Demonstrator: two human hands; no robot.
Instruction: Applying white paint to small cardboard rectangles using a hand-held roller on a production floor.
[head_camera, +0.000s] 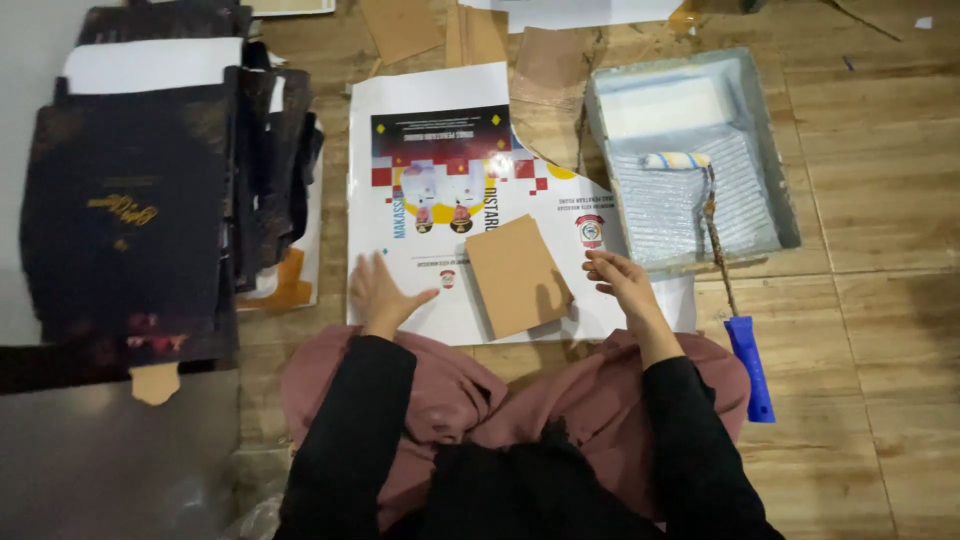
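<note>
Nearest, the left hand (378, 293) lies flat on the printed sheet (455, 200), fingers spread; the right hand (620, 278) hovers at the sheet's right edge, fingers loosely apart, gripping nothing. Between them sits the brown board (517, 275) — likely stiff, light and dry, best taken by its long edges. It lies tilted, its long axis running from the near right to the far left (one corner toward the knees). Beyond, a paint tray (780, 190) holds a roller (678, 160), with the handle (750, 365) trailing out.
</note>
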